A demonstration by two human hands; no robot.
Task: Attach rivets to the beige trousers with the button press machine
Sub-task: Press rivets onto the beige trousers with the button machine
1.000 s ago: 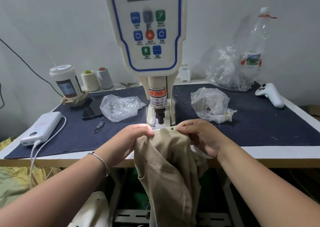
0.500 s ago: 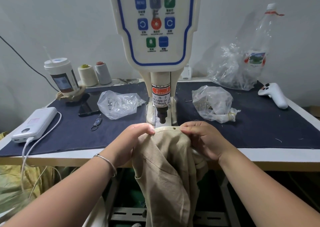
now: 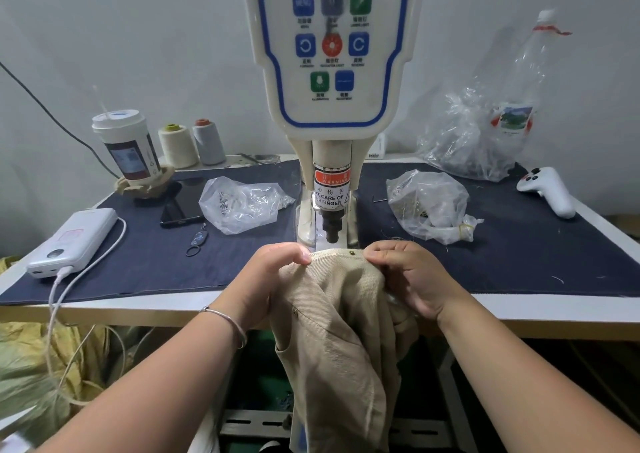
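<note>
Your trousers (image 3: 341,331): beige twill, one dark rivet (image 3: 352,253). Your press machine (image 3: 332,71): cream, blue-outlined panel, red warning label (image 3: 331,177). Your table mat (image 3: 519,244): navy. Your thread cones (image 3: 178,146): cream, grey.

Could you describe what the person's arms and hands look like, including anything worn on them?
Both forearms are bare, with no sleeves in view and no gloves. The left hand has a thin silver bangle round its wrist, a plain metal band with no visible markings. The right hand and its wrist carry nothing: no ring, watch or bracelet shows. The fingernails look short and unpainted.
</note>
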